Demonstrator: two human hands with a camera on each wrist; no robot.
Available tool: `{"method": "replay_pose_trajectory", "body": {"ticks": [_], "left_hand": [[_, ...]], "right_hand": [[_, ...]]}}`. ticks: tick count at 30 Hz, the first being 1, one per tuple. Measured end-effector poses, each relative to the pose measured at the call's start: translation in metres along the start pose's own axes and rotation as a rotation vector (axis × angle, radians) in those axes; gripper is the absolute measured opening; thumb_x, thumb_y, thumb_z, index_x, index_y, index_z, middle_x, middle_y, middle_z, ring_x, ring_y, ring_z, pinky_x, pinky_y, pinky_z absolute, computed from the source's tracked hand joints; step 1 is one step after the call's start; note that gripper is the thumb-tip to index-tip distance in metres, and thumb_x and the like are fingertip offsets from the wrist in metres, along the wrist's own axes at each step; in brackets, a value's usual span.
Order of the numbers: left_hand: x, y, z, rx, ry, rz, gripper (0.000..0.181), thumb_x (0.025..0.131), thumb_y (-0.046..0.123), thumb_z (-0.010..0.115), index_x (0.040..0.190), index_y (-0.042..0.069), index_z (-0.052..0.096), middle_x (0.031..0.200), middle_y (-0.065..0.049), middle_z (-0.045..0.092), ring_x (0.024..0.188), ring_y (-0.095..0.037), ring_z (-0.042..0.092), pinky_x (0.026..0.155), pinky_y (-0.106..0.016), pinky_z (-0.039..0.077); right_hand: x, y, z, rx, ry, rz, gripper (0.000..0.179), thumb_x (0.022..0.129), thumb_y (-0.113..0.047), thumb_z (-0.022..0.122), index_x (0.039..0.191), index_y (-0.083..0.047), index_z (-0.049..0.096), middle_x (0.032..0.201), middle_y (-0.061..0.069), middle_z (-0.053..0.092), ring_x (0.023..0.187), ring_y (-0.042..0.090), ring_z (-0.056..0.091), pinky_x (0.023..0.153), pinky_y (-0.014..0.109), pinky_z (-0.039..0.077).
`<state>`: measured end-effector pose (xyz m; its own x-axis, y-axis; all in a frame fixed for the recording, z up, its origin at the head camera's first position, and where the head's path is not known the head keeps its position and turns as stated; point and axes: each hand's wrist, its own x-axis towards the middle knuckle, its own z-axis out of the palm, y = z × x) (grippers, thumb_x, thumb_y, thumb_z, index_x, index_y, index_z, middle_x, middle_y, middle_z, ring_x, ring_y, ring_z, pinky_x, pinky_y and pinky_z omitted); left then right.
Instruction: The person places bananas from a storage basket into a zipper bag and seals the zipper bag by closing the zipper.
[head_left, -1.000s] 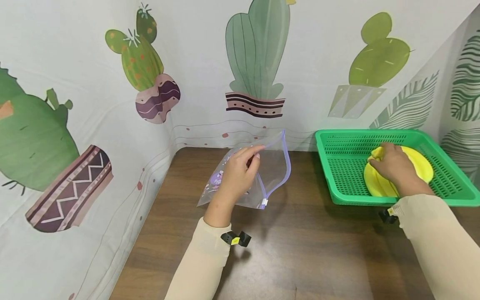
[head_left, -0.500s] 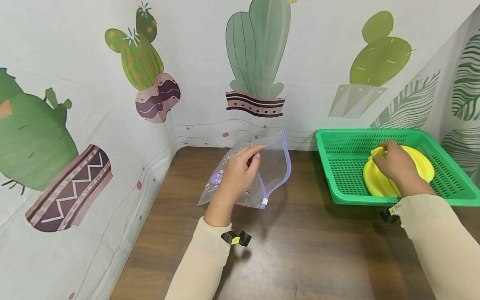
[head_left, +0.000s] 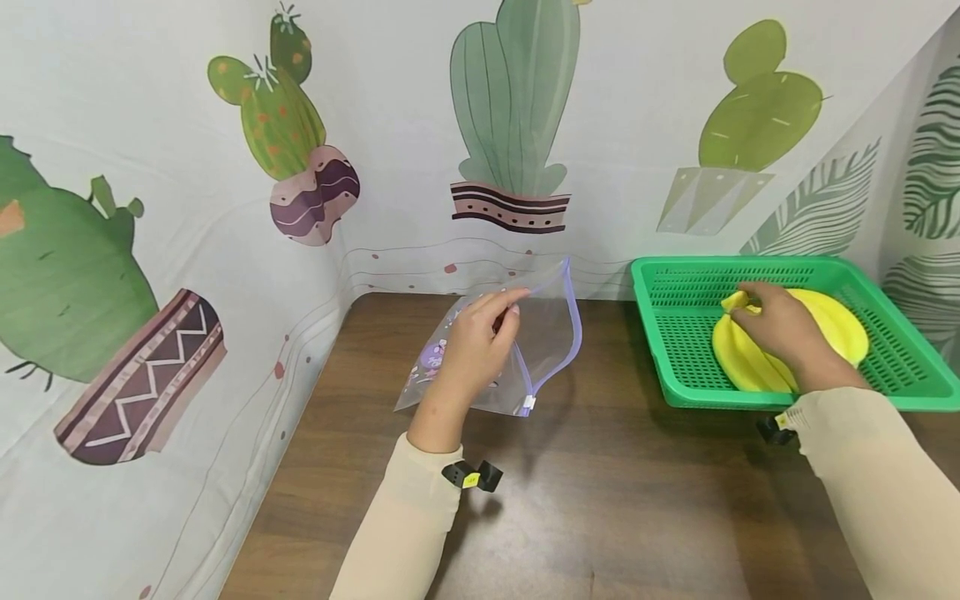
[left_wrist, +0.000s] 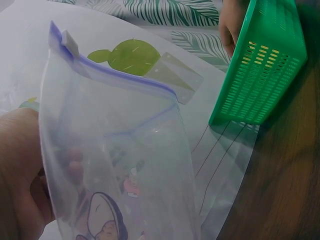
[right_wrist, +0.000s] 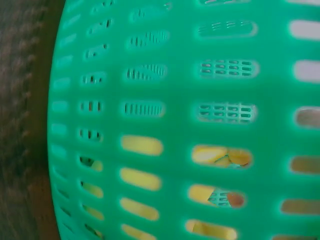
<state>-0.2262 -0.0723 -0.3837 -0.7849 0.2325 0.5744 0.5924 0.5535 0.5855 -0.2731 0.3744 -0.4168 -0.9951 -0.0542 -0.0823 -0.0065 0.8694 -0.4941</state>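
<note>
In the head view my left hand pinches the upper edge of a clear slider zip bag with purple trim and printed pictures. Its mouth gapes toward the right, and the white slider sits at the lower corner. The left wrist view shows the bag close up, my hand behind its edge. Over at the right, my right hand grips a yellow bunch of bananas near the stem, inside a green basket. The basket wall hides most of that hand in the right wrist view.
The brown wooden table runs below both arms. A white cloth printed with cacti hangs behind and to the left, close to the basket's back rim. The basket's perforated wall fills the right wrist view.
My right hand and the stem end of the bananas have shifted slightly left within the basket. The left hand and the bag hold the same place.
</note>
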Motion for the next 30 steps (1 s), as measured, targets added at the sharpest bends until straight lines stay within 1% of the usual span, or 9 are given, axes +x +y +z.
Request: {"method": "replay_pose_trajectory", "body": {"ticks": [8,15,20,23,27,30], "left_hand": [[0.000,-0.001,0.000,0.003,0.000,-0.006,0.031,0.103,0.016,0.050,0.127,0.014,0.070,0.085,-0.001,0.060,0.071,-0.011,0.048,0.063,-0.025,0.042],[0.000,-0.001,0.000,0.001,-0.001,-0.005,0.031,0.103,0.015,0.050,0.127,0.012,0.070,0.086,-0.001,0.060,0.071,-0.012,0.048,0.064,-0.025,0.043],[0.000,0.000,0.000,0.000,-0.002,-0.010,0.031,0.103,0.016,0.050,0.127,0.013,0.070,0.083,-0.001,0.059,0.070,-0.012,0.048,0.063,-0.026,0.042],[0.000,-0.001,0.000,-0.002,-0.004,-0.009,0.031,0.103,0.016,0.050,0.127,0.013,0.070,0.082,-0.001,0.058,0.070,-0.011,0.047,0.063,-0.026,0.042],[0.000,0.000,0.000,-0.003,-0.002,-0.006,0.031,0.103,0.016,0.050,0.127,0.012,0.070,0.081,-0.001,0.057,0.069,-0.011,0.047,0.062,-0.025,0.041],[0.000,0.000,0.000,-0.002,0.001,-0.003,0.031,0.103,0.016,0.050,0.127,0.012,0.070,0.080,-0.001,0.057,0.069,-0.011,0.047,0.062,-0.025,0.041]], "right_hand": [[0.000,-0.011,0.004,0.020,-0.036,-0.025,0.071,0.106,-0.042,0.041,0.159,0.000,0.020,0.151,0.040,0.029,0.132,0.061,0.034,0.095,0.073,0.038],[0.003,-0.019,0.007,0.007,-0.069,-0.071,0.071,0.105,-0.045,0.042,0.158,-0.001,0.024,0.155,0.037,0.029,0.138,0.057,0.032,0.101,0.073,0.035],[0.002,-0.024,0.010,-0.003,-0.076,-0.099,0.068,0.106,-0.042,0.044,0.156,0.002,0.027,0.154,0.037,0.031,0.138,0.056,0.033,0.102,0.073,0.035],[0.001,-0.029,0.011,-0.004,-0.067,-0.125,0.062,0.106,-0.038,0.047,0.152,0.003,0.034,0.151,0.036,0.036,0.136,0.056,0.036,0.103,0.072,0.035],[-0.002,-0.035,0.013,-0.026,-0.070,-0.156,0.053,0.105,-0.032,0.051,0.144,0.003,0.046,0.146,0.033,0.044,0.133,0.054,0.042,0.101,0.071,0.037],[-0.003,-0.037,0.015,-0.032,-0.092,-0.170,0.051,0.105,-0.031,0.053,0.142,0.004,0.048,0.144,0.034,0.047,0.131,0.054,0.044,0.100,0.069,0.039]]}}
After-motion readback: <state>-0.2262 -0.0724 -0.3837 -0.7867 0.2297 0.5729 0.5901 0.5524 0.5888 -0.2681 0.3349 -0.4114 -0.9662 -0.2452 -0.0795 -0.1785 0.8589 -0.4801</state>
